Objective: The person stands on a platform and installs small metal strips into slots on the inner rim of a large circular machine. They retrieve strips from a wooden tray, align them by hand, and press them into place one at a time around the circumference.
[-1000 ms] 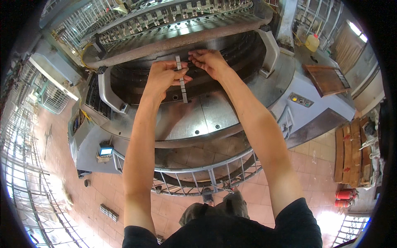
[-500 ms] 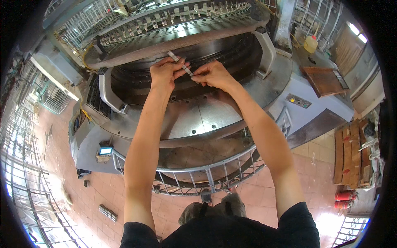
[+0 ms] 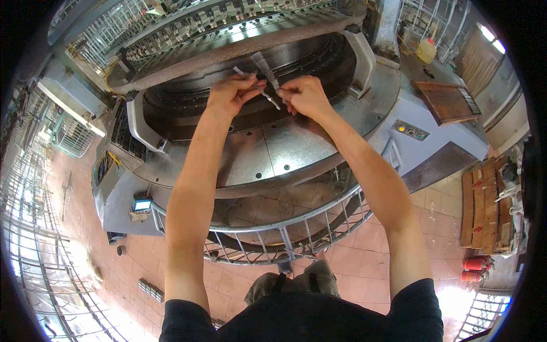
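Observation:
My left hand (image 3: pixel 231 96) pinches a slim pen-like tool (image 3: pixel 271 101) over the opening of a large circular knitting machine (image 3: pixel 273 151). One pale end of the tool sticks out past the fingers toward my right hand; the other shows above the thumb. My right hand (image 3: pixel 309 97), just beside it, is closed on a light grey sleeve-like strip (image 3: pixel 264 67) that points up and away, smeared by motion. Its exact kind I cannot make out. Both hands are apart from the machine's metal rim.
A row of small metal feeders (image 3: pixel 228 20) lines the ring above. Curved brackets (image 3: pixel 142 126) flank the opening. A button panel (image 3: pixel 410 130) and a wooden board (image 3: pixel 447 102) are at the right. Below runs a metal guard rail (image 3: pixel 285 231). Red fire extinguishers (image 3: pixel 476 265) stand at the far right.
Half a second ago both hands held one striped grey rod between them. It has come apart: the tool stays in my left hand, the sleeve-like strip is in my right.

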Tool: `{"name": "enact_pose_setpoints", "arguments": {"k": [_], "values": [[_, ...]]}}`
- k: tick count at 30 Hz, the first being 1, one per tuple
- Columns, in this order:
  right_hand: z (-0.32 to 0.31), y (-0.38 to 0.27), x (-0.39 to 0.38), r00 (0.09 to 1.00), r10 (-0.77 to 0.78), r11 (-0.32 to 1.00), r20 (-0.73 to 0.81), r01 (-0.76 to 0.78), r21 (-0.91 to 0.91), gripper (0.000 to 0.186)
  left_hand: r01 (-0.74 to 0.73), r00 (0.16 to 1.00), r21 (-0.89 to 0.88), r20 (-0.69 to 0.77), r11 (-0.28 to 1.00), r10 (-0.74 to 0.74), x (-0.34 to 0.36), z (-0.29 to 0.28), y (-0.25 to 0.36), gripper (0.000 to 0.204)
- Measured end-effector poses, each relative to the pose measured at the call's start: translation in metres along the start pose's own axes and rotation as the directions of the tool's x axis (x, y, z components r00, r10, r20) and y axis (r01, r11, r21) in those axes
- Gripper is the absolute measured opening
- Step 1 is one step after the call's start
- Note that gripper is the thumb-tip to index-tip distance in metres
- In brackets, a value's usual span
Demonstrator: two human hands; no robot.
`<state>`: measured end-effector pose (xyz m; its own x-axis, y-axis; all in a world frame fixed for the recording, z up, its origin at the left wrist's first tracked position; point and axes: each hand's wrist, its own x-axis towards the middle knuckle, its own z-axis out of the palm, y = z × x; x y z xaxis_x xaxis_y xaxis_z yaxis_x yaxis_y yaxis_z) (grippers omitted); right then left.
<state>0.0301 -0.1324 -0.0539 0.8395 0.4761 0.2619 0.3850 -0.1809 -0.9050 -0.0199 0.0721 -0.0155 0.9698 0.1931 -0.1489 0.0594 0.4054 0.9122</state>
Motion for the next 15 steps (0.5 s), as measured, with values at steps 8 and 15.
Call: {"name": "enact_pose_setpoints", "arguments": {"k": [8, 15], "values": [[0.001, -0.003, -0.001, 0.993, -0.11, 0.98, -0.052, 0.099, -0.175, 0.02, -0.374, 0.818, 0.864, 0.137, 0.336, 0.558, -0.024, 0.013, 0.011, 0.017], [0.0, -0.002, 0.0, 0.993, -0.107, 0.978, -0.056, 0.095, -0.186, 0.02, -0.291, 0.636, 0.932, 0.356, -0.214, 0.684, -0.027, 0.019, -0.02, 0.019]]}}
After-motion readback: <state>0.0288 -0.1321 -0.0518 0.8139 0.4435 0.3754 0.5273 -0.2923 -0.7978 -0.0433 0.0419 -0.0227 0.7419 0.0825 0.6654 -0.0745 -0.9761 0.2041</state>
